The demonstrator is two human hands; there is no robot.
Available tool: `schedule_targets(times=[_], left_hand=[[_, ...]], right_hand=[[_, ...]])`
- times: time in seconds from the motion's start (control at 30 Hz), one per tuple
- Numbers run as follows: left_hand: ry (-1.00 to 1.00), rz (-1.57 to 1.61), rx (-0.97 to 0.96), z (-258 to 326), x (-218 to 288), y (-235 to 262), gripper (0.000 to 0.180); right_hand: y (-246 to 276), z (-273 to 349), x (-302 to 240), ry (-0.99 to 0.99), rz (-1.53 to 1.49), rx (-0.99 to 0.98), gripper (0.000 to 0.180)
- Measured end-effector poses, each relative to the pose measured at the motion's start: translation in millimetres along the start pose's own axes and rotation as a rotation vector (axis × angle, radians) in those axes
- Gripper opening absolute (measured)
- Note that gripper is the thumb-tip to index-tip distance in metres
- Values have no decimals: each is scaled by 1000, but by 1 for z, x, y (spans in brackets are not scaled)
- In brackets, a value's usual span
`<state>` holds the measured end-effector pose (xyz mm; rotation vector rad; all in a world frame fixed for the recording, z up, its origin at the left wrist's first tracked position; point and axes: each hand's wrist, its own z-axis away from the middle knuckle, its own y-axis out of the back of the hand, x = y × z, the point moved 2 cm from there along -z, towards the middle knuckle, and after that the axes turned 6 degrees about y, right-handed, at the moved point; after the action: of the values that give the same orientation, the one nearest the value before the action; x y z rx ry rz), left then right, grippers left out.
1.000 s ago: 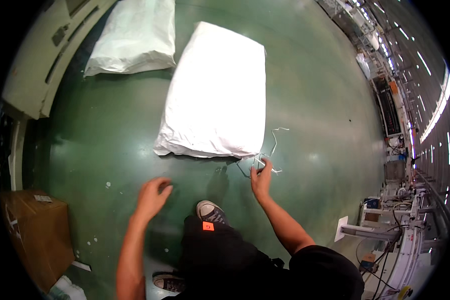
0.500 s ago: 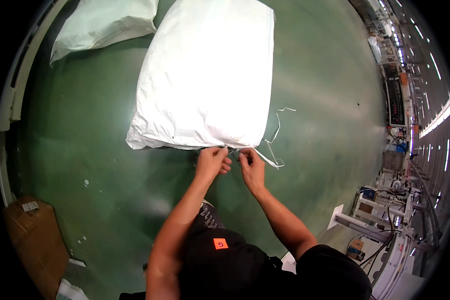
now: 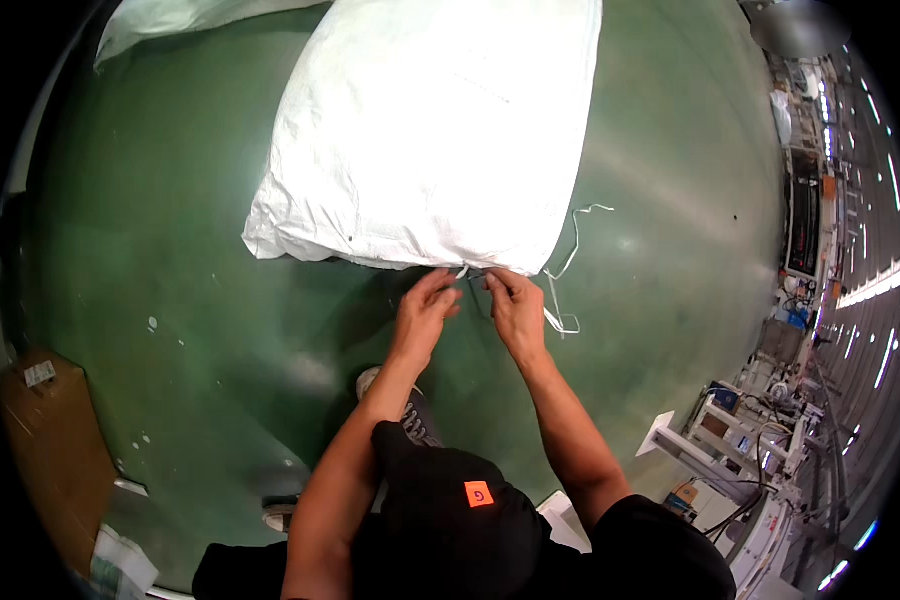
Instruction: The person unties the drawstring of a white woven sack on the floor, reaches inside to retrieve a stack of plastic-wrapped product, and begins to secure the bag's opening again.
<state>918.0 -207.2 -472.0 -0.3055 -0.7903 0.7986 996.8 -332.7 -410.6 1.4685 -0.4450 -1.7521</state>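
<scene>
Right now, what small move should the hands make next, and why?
Probably bring the left hand onto the short white strip, as it sticks out at the near edge of the big white sack, between the two hands. The right hand is at that edge too, with loose white string lying to its right.

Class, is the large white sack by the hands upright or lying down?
Lying down: the large white rectangular sack rests broad face up on the smooth green floor.
</scene>
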Motion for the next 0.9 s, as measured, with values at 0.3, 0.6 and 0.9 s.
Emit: schedule_targets(times=[0.3,0.6,0.9], left_hand=[[220,156,214,-28,13,-20,22],[183,-21,163,-28,-2,-7,22],[58,-121,157,-6,3,-1,27]], right_hand=[[-19,9,10,329,343,84,20],[-31,2,24,285,430,12,23],[-8,9,8,102,77,-196,23]])
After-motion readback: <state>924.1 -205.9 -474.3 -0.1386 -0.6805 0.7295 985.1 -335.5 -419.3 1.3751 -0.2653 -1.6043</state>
